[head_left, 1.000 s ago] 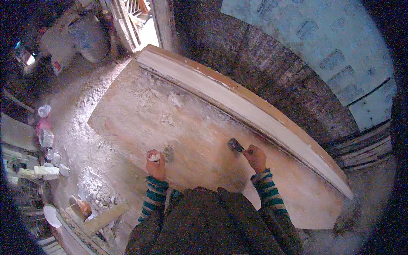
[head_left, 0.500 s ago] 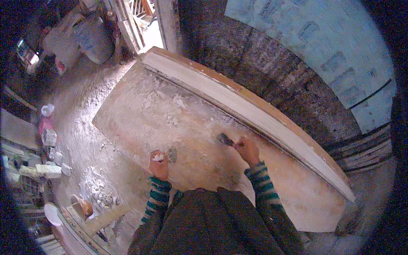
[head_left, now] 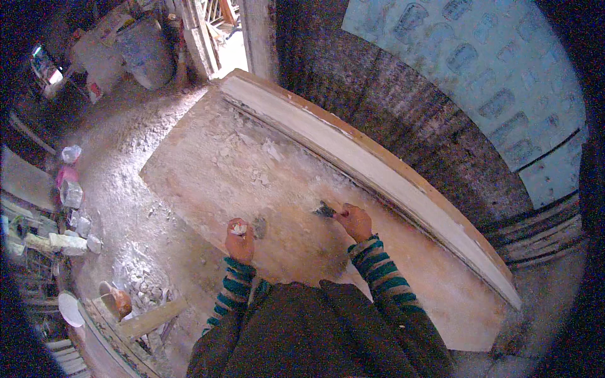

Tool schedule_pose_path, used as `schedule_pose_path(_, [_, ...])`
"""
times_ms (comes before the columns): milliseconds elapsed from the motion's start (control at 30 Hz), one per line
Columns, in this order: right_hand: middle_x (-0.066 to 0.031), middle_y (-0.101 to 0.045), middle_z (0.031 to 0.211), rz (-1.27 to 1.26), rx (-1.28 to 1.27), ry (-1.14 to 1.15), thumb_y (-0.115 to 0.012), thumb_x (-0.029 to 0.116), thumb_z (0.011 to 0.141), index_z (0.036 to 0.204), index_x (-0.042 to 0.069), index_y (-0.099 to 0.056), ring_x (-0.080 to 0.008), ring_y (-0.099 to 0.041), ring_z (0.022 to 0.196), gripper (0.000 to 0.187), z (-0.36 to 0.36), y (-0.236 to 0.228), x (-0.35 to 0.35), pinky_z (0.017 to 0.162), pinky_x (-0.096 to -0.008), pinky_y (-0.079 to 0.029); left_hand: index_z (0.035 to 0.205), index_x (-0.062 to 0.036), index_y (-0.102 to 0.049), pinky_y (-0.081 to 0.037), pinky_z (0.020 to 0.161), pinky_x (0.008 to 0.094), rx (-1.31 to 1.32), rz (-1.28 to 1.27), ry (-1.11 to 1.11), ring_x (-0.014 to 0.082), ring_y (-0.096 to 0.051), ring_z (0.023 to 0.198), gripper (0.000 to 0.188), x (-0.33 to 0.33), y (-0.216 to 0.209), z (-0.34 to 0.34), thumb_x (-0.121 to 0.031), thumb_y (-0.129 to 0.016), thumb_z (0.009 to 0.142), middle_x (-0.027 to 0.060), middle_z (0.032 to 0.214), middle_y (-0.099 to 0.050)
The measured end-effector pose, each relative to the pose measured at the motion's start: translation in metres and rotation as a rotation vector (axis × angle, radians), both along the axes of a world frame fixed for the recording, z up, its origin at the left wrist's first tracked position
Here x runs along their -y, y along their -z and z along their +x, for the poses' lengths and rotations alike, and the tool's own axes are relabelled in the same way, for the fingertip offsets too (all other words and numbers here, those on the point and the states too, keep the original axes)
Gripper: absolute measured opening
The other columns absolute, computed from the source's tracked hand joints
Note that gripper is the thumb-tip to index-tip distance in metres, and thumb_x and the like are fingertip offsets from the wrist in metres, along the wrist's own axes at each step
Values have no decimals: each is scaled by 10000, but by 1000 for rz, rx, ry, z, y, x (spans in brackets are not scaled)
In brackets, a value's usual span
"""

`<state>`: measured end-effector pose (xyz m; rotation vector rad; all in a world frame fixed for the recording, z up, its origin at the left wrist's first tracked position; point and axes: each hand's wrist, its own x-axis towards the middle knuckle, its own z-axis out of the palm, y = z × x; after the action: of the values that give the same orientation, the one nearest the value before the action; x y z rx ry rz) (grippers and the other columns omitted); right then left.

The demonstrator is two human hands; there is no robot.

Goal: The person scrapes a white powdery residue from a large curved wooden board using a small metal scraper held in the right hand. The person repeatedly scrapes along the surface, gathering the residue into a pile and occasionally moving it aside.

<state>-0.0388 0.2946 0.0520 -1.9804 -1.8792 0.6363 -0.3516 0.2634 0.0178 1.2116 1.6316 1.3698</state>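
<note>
My right hand (head_left: pixel 355 222) is closed round the handle of a scraper (head_left: pixel 324 209). Its dark, flat end meets the dusty surface of a large tan board (head_left: pixel 296 242) in front of me. My left hand (head_left: pixel 240 241) is closed on a small white lump-like object (head_left: pixel 238 229), which shows between the fingers. Right beside those fingers is a grey patch (head_left: pixel 259 227); whether it is a blade in that hand or a mark on the board, I cannot make out. White crumbs and flakes (head_left: pixel 255 170) lie scattered over the board's far left part.
A raised pale ledge with a wooden edge (head_left: pixel 378 160) runs along the board's far side. A bucket (head_left: pixel 146 53) stands at the far left near a bright doorway (head_left: pixel 230 47). White rubble (head_left: pixel 148 277), an orange-brown pot (head_left: pixel 118 301) and a wooden plank (head_left: pixel 151 320) lie left.
My right hand has drawn the scraper slightly to the left across the board. My left hand keeps its hold and has risen a little. The whole view has shifted slightly.
</note>
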Motion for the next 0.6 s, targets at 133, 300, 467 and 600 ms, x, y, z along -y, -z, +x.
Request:
schedule_pose_path(133, [-141,-614,786,16,44,-78,-627,306,753,755,69,-589,-326,-593,737,240,6,-2,13,638,-426,-458,927,-46,-502,-457,639,254,160,28,23,100,-525,712,160,0,5,0,-43,-595,796,26,805,-549])
schedule_pose_path(300, [-127,-592,831,-130,174,-48,-620,298,754,843,95,-575,-334,-585,753,226,28,-7,70,649,-428,-465,915,-52,-515,-459,605,257,-149,62,-16,106,-529,669,151,3,-14,5,-51,-609,796,30,817,-557])
schedule_pose_path(467, [-122,-576,827,-48,122,-50,-583,282,777,856,103,-552,-348,-576,747,198,19,13,80,640,-434,-464,912,-70,-520,-460,593,261,6,-6,-47,110,-536,651,154,8,-4,1,-66,-619,795,32,809,-560])
schedule_pose_path(600, [-140,-573,782,12,115,-25,-572,276,776,824,96,-557,-351,-574,724,187,-31,19,15,623,-443,-462,919,-74,-504,-453,579,261,1,-73,-42,106,-523,632,174,5,-16,5,-86,-627,797,22,767,-542])
